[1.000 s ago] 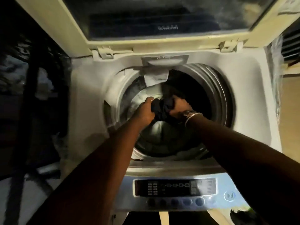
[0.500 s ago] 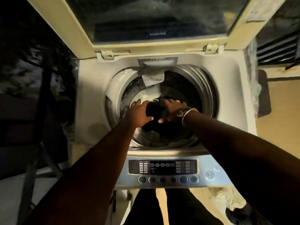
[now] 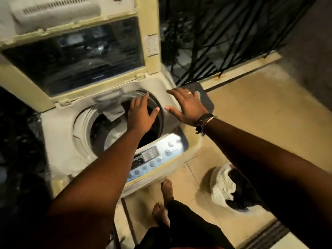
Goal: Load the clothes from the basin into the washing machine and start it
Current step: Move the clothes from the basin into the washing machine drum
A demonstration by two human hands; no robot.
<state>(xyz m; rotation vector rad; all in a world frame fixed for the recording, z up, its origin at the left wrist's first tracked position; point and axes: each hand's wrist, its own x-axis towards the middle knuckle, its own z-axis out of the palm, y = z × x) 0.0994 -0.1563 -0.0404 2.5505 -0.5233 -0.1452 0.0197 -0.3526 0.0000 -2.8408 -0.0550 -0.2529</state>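
Note:
The top-loading washing machine (image 3: 59, 133) stands at the left with its glass lid (image 3: 75, 56) raised and its drum (image 3: 111, 133) open. My left hand (image 3: 142, 114) hovers over the drum's right rim, fingers spread and holding nothing. To its right, above the machine's right edge, my right hand (image 3: 186, 106) is also spread and bare, with bracelets at the wrist. The control panel (image 3: 154, 157) with round buttons runs along the front. On the floor at the lower right sits the basin (image 3: 215, 173) with white and dark clothes (image 3: 224, 186), partly hidden by my right arm.
A dark mat (image 3: 204, 97) lies on the tiled floor beside the machine. Behind it, a black metal railing (image 3: 224, 38) closes the far side. My bare feet (image 3: 165, 198) stand in front of the machine. A striped mat (image 3: 265, 236) lies at the bottom right.
Both hands have let go of the dark garment and risen out of the drum, fingers now spread. The view has swung right, bringing the basin and the railing into sight.

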